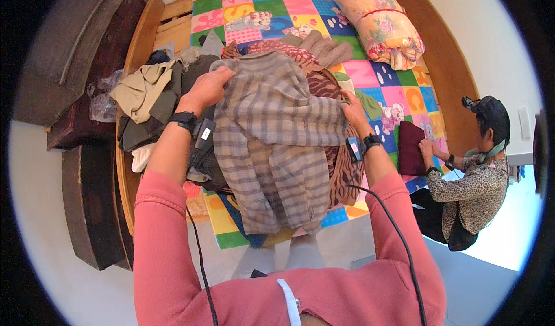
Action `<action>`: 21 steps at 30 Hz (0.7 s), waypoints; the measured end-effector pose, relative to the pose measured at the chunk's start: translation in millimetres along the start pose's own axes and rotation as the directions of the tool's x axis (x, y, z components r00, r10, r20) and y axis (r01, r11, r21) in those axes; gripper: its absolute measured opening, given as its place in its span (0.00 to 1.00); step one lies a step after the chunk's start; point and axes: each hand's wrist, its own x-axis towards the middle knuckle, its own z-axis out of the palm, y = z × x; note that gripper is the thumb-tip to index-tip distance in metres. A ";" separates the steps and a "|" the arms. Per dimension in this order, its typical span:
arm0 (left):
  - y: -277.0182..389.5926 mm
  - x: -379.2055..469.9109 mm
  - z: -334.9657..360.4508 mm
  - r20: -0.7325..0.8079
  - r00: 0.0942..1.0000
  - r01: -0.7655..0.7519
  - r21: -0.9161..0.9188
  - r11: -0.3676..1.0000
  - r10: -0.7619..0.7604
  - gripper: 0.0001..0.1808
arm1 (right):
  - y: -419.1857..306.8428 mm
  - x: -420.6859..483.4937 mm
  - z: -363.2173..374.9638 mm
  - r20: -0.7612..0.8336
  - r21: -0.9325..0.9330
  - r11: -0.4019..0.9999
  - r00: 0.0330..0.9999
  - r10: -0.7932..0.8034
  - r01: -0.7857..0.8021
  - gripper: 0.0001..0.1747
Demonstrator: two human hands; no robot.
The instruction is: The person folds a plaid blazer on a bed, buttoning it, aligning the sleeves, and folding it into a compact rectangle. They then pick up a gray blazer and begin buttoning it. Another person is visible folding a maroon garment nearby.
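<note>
A grey plaid jacket (277, 109) lies spread over a heap of clothes on the bed, its lower part hanging past the bed's front edge. My left hand (209, 87) grips it near the upper left shoulder. At the right, my right hand (354, 111) has hold of a sleeve end, the thumb and fingers closed at the cloth. Part of a brown animal-striped garment (344, 178) shows beneath the jacket, and a green cloth (368, 102) lies beyond my right hand. Dark garments (160, 113) and a beige garment (143, 89) are piled beside my left forearm.
A colourful letter-patterned mat (269, 7) covers the bed. A rolled floral quilt (383, 26) lies at the far right. At the right, another person (472, 174) handles a folded maroon garment (411, 148). Dark wooden furniture (93, 204) stands left of the wooden bed frame (125, 187). Cables run along my arms.
</note>
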 end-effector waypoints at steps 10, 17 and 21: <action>-27.5 9.4 15.9 -0.283 0.956 0.039 -0.125 0.991 -0.073 0.10 | -124.2 -59.8 -128.7 -0.091 0.022 0.999 0.995 -0.035 0.037 0.09; -42.8 -5.4 28.9 -0.199 0.943 0.126 -0.529 0.840 -0.267 0.11 | -267.0 -234.1 -50.3 0.439 0.413 0.827 0.712 -0.548 0.382 0.12; -48.8 -10.0 31.8 -0.259 0.951 0.011 -0.511 0.860 -0.167 0.14 | -268.5 -267.2 79.0 0.578 0.412 0.826 0.590 -0.563 0.385 0.12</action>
